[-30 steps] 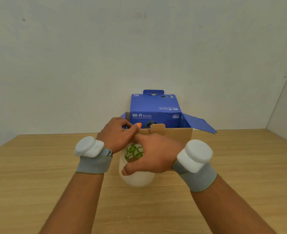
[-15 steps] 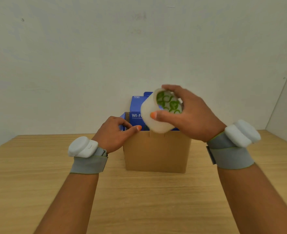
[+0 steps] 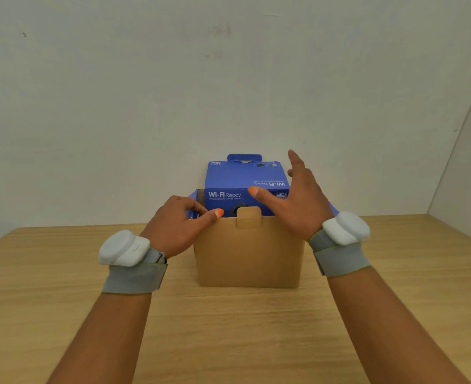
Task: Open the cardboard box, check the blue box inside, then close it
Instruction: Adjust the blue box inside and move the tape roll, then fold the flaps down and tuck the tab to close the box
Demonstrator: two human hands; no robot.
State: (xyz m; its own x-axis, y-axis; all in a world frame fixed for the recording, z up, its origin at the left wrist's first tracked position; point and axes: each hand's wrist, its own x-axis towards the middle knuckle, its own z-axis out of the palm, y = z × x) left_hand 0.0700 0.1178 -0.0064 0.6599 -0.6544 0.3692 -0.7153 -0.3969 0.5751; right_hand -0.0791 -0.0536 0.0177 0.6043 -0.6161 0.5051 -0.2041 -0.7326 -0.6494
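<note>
— At the near left top corner: item?
— Left hand (image 3: 173, 225), fingers curled over the carton (image 3: 249, 253) rim, thumb along its front edge; clamped on the carton.
— Right of that grip?
— Tuck tab (image 3: 249, 216), upright, mid front edge. Beyond it, right hand (image 3: 298, 200), fingers spread apart, empty, held before the blue box (image 3: 237, 187).
— Blue box location?
— Standing inside the carton, top flap raised, "WI-FI Ready" facing front.
— Beneath?
— Wooden table (image 3: 62, 286); one white-and-grey band (image 3: 130, 261) on each wrist.

Blue box (image 3: 237, 178) above cardboard box (image 3: 249, 256) rim
</note>
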